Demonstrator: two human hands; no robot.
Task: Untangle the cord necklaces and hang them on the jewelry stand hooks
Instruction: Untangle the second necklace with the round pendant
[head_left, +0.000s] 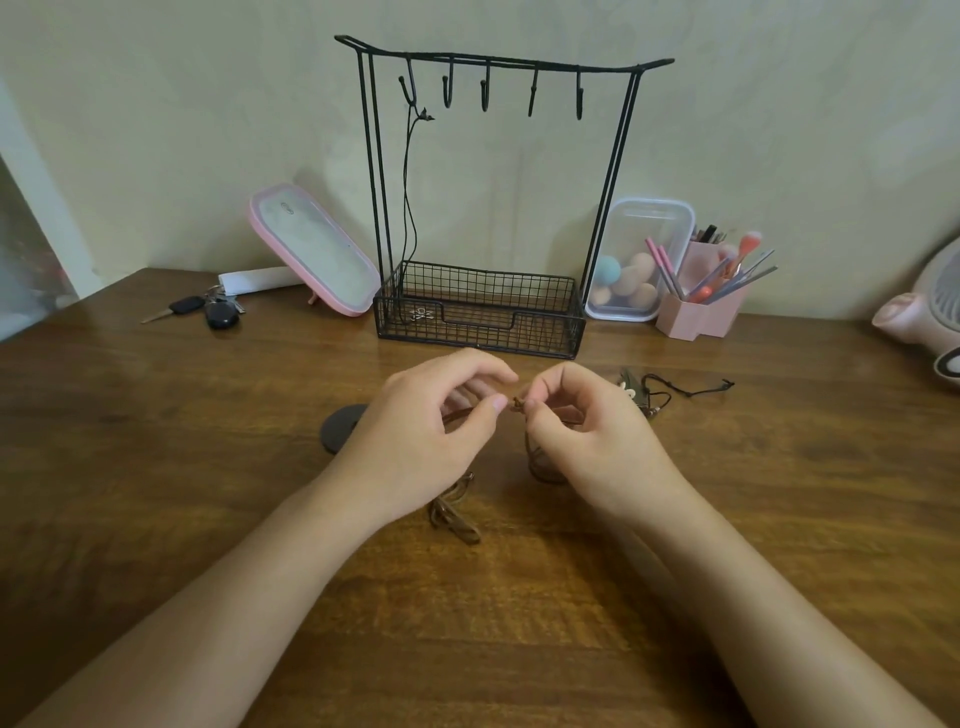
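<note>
Brown cord (456, 512) mostly vanishes under the left hand (431, 441) and right hand (587, 441). Dark disc (340, 428) just left of them is half covered. Black necklace (675, 387) beside the right hand has its pendant partly blocked, and the pink fan (930, 317) far right gets cropped.

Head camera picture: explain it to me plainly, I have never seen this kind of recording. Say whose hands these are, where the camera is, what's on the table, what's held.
No machine here: a person works with two bare hands. The one picture comes from a wide-angle camera worn on the head, looking forward and down. The left hand and right hand both pinch a tangled brown cord necklace near a knot; its loops trail onto the wooden table. Behind stands a black wire jewelry stand with five hooks and a basket base; a thin black cord necklace hangs from the leftmost hook. Another dark cord necklace lies right of the hands. Also there: a pink-framed mirror, car keys, a clear box of makeup sponges.
</note>
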